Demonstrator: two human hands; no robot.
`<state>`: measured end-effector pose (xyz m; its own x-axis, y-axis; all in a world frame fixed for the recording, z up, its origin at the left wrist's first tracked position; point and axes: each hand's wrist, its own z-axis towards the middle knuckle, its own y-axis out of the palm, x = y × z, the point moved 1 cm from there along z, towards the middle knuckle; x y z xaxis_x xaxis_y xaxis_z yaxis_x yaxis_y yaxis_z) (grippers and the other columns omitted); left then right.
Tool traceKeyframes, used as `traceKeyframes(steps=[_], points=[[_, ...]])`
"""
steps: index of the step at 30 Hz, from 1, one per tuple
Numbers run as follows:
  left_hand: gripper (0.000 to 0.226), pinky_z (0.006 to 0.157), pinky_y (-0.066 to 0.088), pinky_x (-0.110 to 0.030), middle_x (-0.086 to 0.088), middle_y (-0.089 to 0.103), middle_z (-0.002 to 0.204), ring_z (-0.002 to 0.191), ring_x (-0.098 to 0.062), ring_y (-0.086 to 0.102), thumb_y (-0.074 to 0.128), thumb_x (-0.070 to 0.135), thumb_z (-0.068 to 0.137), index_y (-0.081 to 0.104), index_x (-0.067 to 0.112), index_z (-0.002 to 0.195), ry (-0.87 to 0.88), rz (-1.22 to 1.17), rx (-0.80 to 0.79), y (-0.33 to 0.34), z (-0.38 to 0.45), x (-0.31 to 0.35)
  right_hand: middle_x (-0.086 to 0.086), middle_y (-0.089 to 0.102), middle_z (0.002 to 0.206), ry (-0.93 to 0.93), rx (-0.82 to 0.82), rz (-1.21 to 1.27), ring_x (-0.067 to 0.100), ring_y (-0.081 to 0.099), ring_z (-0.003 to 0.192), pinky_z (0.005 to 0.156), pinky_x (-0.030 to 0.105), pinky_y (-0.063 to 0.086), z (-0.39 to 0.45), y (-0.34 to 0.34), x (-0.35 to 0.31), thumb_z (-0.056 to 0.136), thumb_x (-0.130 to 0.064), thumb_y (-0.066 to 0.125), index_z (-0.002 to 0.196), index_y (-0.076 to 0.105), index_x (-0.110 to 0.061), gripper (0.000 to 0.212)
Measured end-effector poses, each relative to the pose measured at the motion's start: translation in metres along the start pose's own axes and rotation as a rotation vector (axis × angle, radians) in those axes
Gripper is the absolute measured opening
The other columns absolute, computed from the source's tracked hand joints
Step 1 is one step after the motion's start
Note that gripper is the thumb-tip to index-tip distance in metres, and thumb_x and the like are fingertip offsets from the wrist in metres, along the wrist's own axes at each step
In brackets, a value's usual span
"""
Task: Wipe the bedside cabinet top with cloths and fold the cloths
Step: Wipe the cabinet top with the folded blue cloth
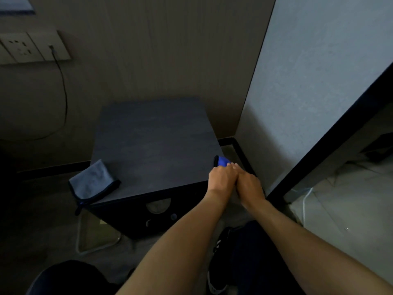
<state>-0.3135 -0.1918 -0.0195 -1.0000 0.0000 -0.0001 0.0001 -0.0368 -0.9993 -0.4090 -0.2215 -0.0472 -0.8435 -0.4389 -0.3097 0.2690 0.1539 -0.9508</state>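
Note:
A dark grey bedside cabinet top (153, 141) fills the middle of the view. A folded grey cloth with a black hem (93, 182) lies on its front left corner and hangs over the edge. At the front right corner a blue cloth with a black hem (222, 161) pokes out beyond my fingers. My left hand (221, 177) and my right hand (249, 184) press together there, both closed on the blue cloth. Most of that cloth is hidden under the hands.
A wall socket panel (32, 47) with a black cable (63, 92) is on the wall at the left. A pale wall (308, 81) stands close to the cabinet's right side. My shoe (221, 241) and knees are below the cabinet front.

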Motion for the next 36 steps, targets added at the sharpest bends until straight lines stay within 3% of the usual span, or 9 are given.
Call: traceKeyframes(steps=[3,5,8,12,14,15,19,28,36], points=[[0.031,0.044,0.048,-0.023,0.0,0.068,0.062,0.049,-0.018,0.066,0.09,0.016,0.057,0.075,0.013,0.084,0.041,-0.013,-0.026,0.008,0.006,0.005,0.007,0.041,0.153,0.006,0.001,0.011,0.02,0.045,0.136,0.106,0.023,0.032,0.001,-0.002,0.013,0.105,-0.018,0.04,0.15,0.034,-0.014,0.046],[0.034,0.05,0.049,-0.023,0.0,0.072,0.073,0.06,-0.016,0.069,0.083,0.019,0.069,0.073,0.012,0.101,0.035,0.012,-0.093,0.006,0.004,-0.001,0.005,0.035,0.156,0.003,-0.014,0.025,0.018,0.037,0.141,0.109,0.021,0.026,0.001,-0.006,0.011,0.105,-0.016,0.039,0.15,0.034,-0.011,0.046],[0.041,0.075,0.05,-0.034,-0.01,0.067,0.114,0.097,-0.027,0.067,0.045,0.006,0.098,0.043,0.003,0.139,0.05,0.059,-0.05,0.005,-0.004,-0.012,0.0,0.038,0.153,-0.053,-0.021,0.023,0.016,0.036,0.142,0.109,0.017,0.022,-0.001,-0.01,-0.003,0.104,-0.009,0.038,0.147,0.04,-0.01,0.044],[0.028,0.068,0.051,-0.029,-0.006,0.071,0.1,0.089,-0.022,0.069,0.053,0.012,0.094,0.061,0.01,0.121,0.006,0.064,-0.032,0.001,-0.026,-0.04,0.014,0.052,0.142,-0.139,0.019,0.061,0.029,0.053,0.13,0.106,0.032,0.041,0.003,0.012,-0.031,0.093,-0.004,0.041,0.135,0.052,0.002,0.044],[0.017,0.048,0.047,-0.022,-0.001,0.071,0.071,0.062,-0.015,0.069,0.077,0.02,0.075,0.074,0.015,0.091,0.003,0.045,-0.022,0.0,-0.039,-0.057,0.011,0.042,0.151,-0.179,0.015,-0.014,0.025,0.04,0.14,0.113,0.034,0.034,0.0,0.016,-0.052,0.098,-0.006,0.038,0.142,0.045,-0.001,0.045],[0.015,0.048,0.047,-0.022,-0.001,0.07,0.07,0.061,-0.015,0.069,0.077,0.021,0.075,0.074,0.016,0.089,-0.022,0.063,-0.037,-0.001,-0.046,-0.067,0.007,0.036,0.155,-0.19,-0.01,-0.022,0.021,0.032,0.145,0.115,0.032,0.029,-0.001,0.019,-0.061,0.101,-0.006,0.037,0.147,0.039,-0.004,0.046],[0.031,0.078,0.05,-0.036,-0.007,0.067,0.113,0.101,-0.028,0.065,0.038,0.014,0.101,0.055,0.014,0.128,-0.069,0.069,-0.095,0.004,-0.072,-0.104,0.004,0.027,0.16,-0.22,-0.029,-0.027,0.017,0.021,0.149,0.117,0.028,0.023,-0.004,0.036,-0.102,0.105,-0.013,0.034,0.152,0.027,-0.01,0.048],[0.028,0.082,0.047,-0.037,-0.01,0.066,0.116,0.106,-0.033,0.063,0.04,0.02,0.1,0.062,0.013,0.116,-0.31,0.062,-0.123,-0.02,-0.137,-0.178,0.01,0.031,0.158,-0.353,-0.124,-0.034,0.02,0.024,0.148,0.114,0.035,0.034,-0.009,0.065,-0.198,0.104,-0.013,0.035,0.149,0.033,-0.006,0.046],[0.029,0.078,0.049,-0.036,-0.011,0.067,0.112,0.101,-0.033,0.064,0.038,0.017,0.101,0.061,0.012,0.117,-0.321,0.08,-0.107,-0.014,-0.147,-0.191,0.006,0.028,0.159,-0.362,-0.125,-0.053,0.017,0.023,0.148,0.11,0.035,0.038,-0.006,0.074,-0.218,0.105,-0.017,0.033,0.15,0.033,-0.01,0.045]])
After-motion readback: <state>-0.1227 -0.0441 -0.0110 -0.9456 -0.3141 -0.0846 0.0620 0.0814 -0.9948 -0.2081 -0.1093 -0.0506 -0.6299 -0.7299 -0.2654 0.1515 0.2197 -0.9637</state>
